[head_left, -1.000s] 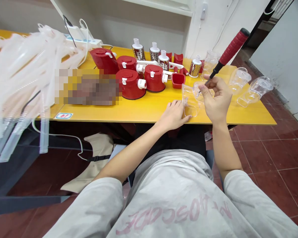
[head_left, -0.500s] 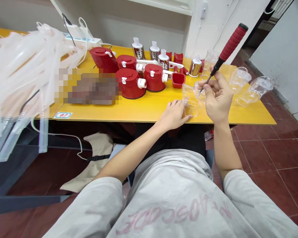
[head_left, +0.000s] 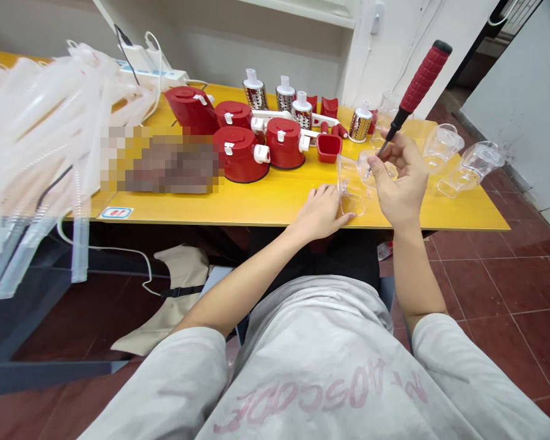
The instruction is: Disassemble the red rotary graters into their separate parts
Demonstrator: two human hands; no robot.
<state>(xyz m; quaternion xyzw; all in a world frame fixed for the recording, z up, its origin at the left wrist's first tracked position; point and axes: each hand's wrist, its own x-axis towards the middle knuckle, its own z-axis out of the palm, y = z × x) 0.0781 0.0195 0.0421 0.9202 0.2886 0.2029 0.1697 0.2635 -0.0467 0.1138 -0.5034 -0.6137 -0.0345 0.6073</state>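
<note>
My right hand is closed around the metal shaft of a screwdriver with a red ribbed handle that points up and to the right. Its tip reaches into a clear plastic housing lying on the yellow table. My left hand rests at the table's near edge, fingers curled against the left side of that clear housing.
Red round bases and steel grater drums stand mid-table. More clear housings lie at the right. A heap of translucent tubes fills the left. A power strip sits at the back. Red tiled floor lies to the right.
The screwdriver handle has swung a little higher and to the left, more upright. My right hand shifted slightly; the left hand and clear housing stayed put.
</note>
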